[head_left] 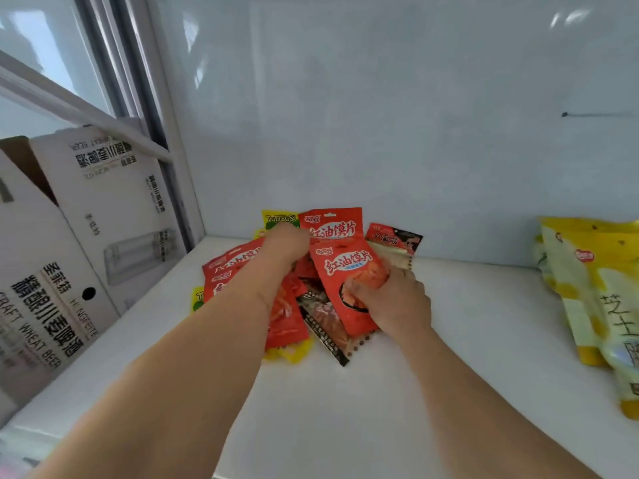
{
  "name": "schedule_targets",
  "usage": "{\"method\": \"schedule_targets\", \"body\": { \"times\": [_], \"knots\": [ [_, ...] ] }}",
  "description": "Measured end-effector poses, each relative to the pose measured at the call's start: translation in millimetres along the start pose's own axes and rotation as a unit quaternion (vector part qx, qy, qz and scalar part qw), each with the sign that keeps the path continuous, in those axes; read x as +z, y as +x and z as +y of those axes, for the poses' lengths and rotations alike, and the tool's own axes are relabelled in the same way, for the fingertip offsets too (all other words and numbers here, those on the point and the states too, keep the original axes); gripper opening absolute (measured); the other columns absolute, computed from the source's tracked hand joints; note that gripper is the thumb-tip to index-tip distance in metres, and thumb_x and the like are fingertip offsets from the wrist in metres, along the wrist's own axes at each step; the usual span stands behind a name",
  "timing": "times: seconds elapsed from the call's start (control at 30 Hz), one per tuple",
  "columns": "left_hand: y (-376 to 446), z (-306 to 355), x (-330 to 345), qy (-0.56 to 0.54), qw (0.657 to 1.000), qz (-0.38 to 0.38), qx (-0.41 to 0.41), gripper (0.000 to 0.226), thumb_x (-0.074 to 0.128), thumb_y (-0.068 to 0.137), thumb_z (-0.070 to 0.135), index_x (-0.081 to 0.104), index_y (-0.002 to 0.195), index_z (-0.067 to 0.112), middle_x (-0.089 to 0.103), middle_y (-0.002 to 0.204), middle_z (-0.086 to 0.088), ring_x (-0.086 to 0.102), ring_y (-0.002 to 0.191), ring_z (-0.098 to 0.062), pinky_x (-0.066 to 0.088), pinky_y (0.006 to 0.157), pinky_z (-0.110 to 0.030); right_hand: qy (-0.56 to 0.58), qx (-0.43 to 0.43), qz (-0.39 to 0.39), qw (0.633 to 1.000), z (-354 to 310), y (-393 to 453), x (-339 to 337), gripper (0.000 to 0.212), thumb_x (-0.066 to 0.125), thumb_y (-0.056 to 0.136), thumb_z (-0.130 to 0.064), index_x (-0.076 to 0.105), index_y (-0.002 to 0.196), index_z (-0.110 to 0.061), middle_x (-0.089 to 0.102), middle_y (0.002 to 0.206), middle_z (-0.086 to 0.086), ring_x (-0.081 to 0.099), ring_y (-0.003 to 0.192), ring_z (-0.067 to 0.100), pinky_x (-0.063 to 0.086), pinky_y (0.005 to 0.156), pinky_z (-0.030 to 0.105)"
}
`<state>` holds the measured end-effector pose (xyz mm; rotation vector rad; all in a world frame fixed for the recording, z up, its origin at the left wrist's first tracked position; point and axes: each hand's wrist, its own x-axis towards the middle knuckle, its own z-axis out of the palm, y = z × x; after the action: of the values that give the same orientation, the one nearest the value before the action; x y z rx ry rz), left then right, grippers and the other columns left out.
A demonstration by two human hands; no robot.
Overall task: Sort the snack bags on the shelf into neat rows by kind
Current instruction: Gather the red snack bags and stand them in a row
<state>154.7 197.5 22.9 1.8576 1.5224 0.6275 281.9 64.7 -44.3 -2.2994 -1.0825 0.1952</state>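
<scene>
Clearly right hand (392,299) fingers pinching 1 red bag (349,281), long axis pointing away toward the wall. Left hand (285,242) reaching deeper into the pile (276,305); fingers hidden, cannot tell.

Left hand (288,244) fingertips hidden among the red bags (242,267); yellow bags (598,292) right of the right-hand (394,299) grip cut by the frame edge; small print unreadable.
</scene>
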Motion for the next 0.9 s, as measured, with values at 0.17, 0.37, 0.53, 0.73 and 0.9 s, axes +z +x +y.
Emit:
{"method": "schedule_targets", "body": {
  "times": [0.17,0.37,0.53,0.73,0.9],
  "knots": [
    [24,4,6,-0.050,0.998,-0.032,-0.027,0.029,0.050,0.099,0.025,0.066,0.106,0.002,0.070,0.114,-0.017,0.067,0.105,-0.035,0.056,0.094,-0.043,0.023,0.009,-0.028,0.999,-5,-2,0,0.098,0.066,0.068,-0.078,0.037,0.145,-0.024,0.046,0.141,0.006,0.044,0.131,0.029,0.040,0.108,0.048],
    [38,2,0,-0.208,0.970,-0.095,-0.088,0.023,0.062,0.097,0.012,0.054,0.077,0.010,0.063,0.079,-0.012,0.065,0.076,-0.029,0.057,0.084,-0.042,0.085,0.004,-0.076,0.993,-20,-7,4,0.096,0.076,0.065,-0.069,0.043,0.142,-0.022,0.046,0.135,0.006,0.046,0.128,0.027,0.043,0.106,0.046],
    [34,-8,-13,-0.261,0.955,-0.095,-0.107,0.020,0.064,0.097,0.010,0.056,0.078,0.008,0.061,0.067,-0.010,0.056,0.059,-0.023,0.053,0.063,-0.036,0.041,0.000,-0.059,0.997,-30,-13,4,0.097,0.073,0.062,-0.075,0.044,0.137,-0.021,0.049,0.134,0.006,0.048,0.126,0.027,0.045,0.103,0.044],
    [25,-11,-21,-0.323,0.940,-0.073,-0.087,0.020,0.057,0.099,0.007,0.053,0.080,0.011,0.059,0.072,-0.010,0.058,0.051,-0.021,0.047,0.037,-0.024,0.070,0.034,-0.076,0.994,-26,-13,-9,0.101,0.071,0.064,-0.077,0.042,0.140,-0.017,0.052,0.137,0.008,0.054,0.123,0.028,0.047,0.097,0.039],
    [23,-12,-22,-0.364,0.928,-0.051,-0.064,0.015,0.054,0.100,0.010,0.053,0.086,0.015,0.065,0.082,-0.008,0.061,0.062,-0.020,0.047,0.050,-0.028,0.247,0.029,-0.114,0.962,-16,-14,-28,0.039,0.080,0.080,-0.037,0.061,0.111,-0.025,0.067,0.101,-0.012,0.063,0.088,0.007,0.047,0.076,0.022]
  ]
}}
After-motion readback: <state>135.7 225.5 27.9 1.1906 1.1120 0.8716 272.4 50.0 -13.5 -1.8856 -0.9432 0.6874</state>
